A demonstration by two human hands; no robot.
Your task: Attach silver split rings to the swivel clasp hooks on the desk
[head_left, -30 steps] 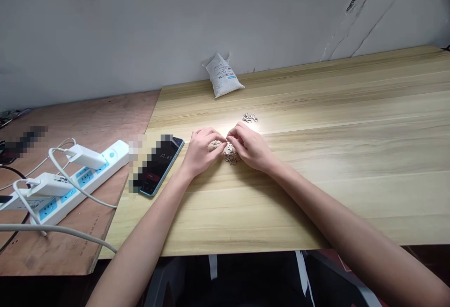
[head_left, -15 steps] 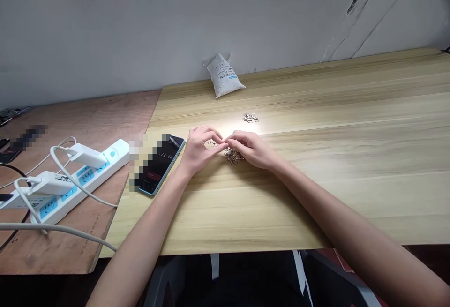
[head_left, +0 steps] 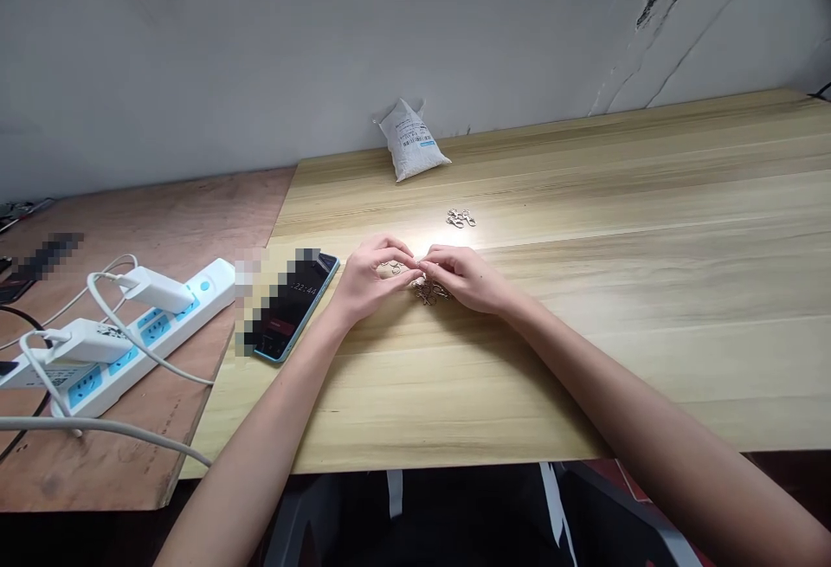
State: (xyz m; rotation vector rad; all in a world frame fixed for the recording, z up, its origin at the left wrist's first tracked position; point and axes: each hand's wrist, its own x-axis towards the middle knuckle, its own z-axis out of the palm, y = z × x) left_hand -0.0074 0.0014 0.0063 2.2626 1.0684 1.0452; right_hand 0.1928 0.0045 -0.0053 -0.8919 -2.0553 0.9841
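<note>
My left hand (head_left: 375,274) and my right hand (head_left: 468,278) meet over the table, thumbs and forefingers pinched tip to tip. Whatever sits between the fingertips is too small and covered to make out. Just below them lies a heap of silvery metal clasps (head_left: 428,292), partly hidden by my right hand. A few thin metal rings (head_left: 393,267) show through the gap between my left thumb and forefinger. Farther back is a small group of lobster-type clasps (head_left: 460,218), apart from both hands.
A white plastic packet (head_left: 413,143) with a printed label rests near the wall. Left of my left hand lies a phone (head_left: 295,312), partly blurred out. Beyond it, a white power strip (head_left: 146,333) with plugged-in chargers and cables occupies the reddish board (head_left: 139,454).
Both hands stay pinched together at almost the same spot, with only slight finger movement. The whole view has shifted a little; the clasps and rings lie as before.
</note>
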